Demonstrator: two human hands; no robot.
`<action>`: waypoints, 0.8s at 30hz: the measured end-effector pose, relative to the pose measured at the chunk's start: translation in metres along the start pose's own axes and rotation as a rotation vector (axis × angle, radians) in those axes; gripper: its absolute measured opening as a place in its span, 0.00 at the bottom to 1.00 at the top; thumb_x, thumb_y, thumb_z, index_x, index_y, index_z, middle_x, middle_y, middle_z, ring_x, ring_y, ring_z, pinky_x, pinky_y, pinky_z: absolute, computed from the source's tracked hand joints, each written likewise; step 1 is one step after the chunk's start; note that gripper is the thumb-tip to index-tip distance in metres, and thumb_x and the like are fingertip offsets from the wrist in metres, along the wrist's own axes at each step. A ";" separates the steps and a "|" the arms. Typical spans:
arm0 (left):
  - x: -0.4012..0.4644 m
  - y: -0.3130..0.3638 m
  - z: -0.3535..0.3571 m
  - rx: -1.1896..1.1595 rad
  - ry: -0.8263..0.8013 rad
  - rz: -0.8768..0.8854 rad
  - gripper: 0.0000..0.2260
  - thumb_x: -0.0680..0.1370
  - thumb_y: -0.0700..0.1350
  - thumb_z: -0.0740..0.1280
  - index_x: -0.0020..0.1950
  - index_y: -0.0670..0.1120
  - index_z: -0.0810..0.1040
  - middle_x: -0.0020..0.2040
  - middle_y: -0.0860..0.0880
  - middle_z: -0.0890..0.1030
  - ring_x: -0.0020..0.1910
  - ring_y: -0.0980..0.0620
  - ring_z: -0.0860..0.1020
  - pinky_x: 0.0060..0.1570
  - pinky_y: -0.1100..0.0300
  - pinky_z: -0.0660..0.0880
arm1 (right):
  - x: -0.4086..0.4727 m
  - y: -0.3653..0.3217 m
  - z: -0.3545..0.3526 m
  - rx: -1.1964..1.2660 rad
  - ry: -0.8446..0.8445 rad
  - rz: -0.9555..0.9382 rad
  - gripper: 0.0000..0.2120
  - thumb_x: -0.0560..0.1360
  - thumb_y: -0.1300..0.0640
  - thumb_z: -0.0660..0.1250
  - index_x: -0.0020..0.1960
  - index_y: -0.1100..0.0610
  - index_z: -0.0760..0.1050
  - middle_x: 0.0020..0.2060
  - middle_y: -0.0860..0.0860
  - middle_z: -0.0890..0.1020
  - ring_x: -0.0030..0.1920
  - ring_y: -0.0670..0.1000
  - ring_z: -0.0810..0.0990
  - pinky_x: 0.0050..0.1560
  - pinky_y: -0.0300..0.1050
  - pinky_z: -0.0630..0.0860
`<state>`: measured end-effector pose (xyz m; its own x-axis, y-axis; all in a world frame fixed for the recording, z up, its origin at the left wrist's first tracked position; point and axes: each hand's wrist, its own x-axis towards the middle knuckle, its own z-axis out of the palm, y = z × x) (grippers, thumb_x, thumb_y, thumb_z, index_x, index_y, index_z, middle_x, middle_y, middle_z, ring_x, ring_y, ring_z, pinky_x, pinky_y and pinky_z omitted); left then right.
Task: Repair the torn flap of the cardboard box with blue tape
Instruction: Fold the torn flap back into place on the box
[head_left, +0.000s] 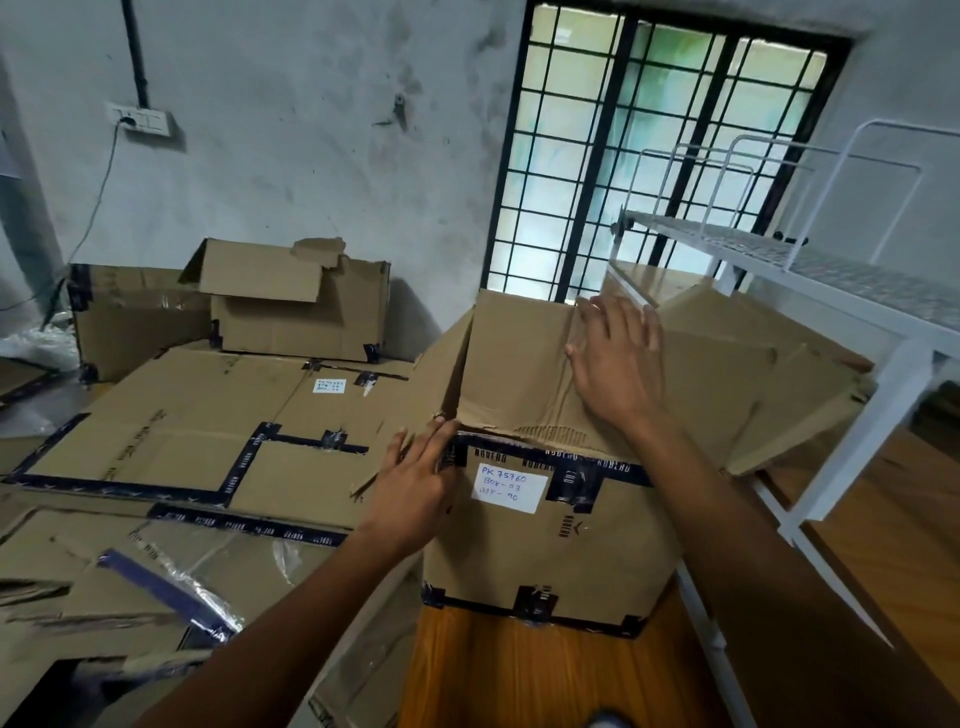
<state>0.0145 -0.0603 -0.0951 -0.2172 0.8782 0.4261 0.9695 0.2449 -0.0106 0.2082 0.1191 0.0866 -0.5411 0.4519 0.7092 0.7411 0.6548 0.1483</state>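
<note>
A brown cardboard box (571, 561) with dark blue printed tape on its edges and a white handwritten label stands on the wooden floor at centre. Its near flap (514, 364) stands raised, with a ragged torn lower edge along the fold. My right hand (615, 358) lies flat, fingers spread, against this flap's right part. My left hand (415, 478) presses on the box's upper left corner, fingers together on the blue tape band there. Neither hand holds anything. No tape roll is visible.
Flattened cartons (197, 441) with blue tape cover the floor to the left, with two open boxes (301, 301) behind them by the wall. A white metal rack (831, 280) stands to the right, close to the box. A barred window (649, 156) is behind.
</note>
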 end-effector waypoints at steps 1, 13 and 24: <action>-0.001 0.002 0.003 -0.008 0.025 -0.001 0.09 0.75 0.54 0.79 0.54 0.56 0.86 0.89 0.45 0.52 0.88 0.42 0.48 0.83 0.32 0.52 | -0.004 0.001 0.002 -0.017 0.012 0.006 0.30 0.84 0.43 0.60 0.82 0.54 0.61 0.79 0.56 0.68 0.81 0.59 0.63 0.82 0.63 0.51; -0.012 0.016 0.020 -0.018 0.073 -0.057 0.10 0.74 0.54 0.81 0.51 0.56 0.84 0.88 0.42 0.36 0.87 0.38 0.35 0.80 0.29 0.59 | -0.102 0.028 0.065 0.000 -0.311 0.102 0.35 0.85 0.35 0.49 0.86 0.43 0.39 0.86 0.53 0.37 0.86 0.60 0.41 0.83 0.66 0.43; -0.009 0.027 0.012 -0.065 -0.020 -0.060 0.18 0.73 0.53 0.80 0.61 0.55 0.83 0.89 0.42 0.40 0.87 0.37 0.40 0.79 0.28 0.58 | -0.154 0.037 0.076 0.046 -0.392 0.218 0.31 0.85 0.33 0.46 0.76 0.52 0.68 0.74 0.55 0.75 0.76 0.58 0.70 0.81 0.61 0.56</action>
<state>0.0411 -0.0568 -0.1099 -0.2770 0.8708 0.4061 0.9598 0.2710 0.0737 0.2889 0.1194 -0.0694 -0.4904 0.7722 0.4041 0.8410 0.5408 -0.0128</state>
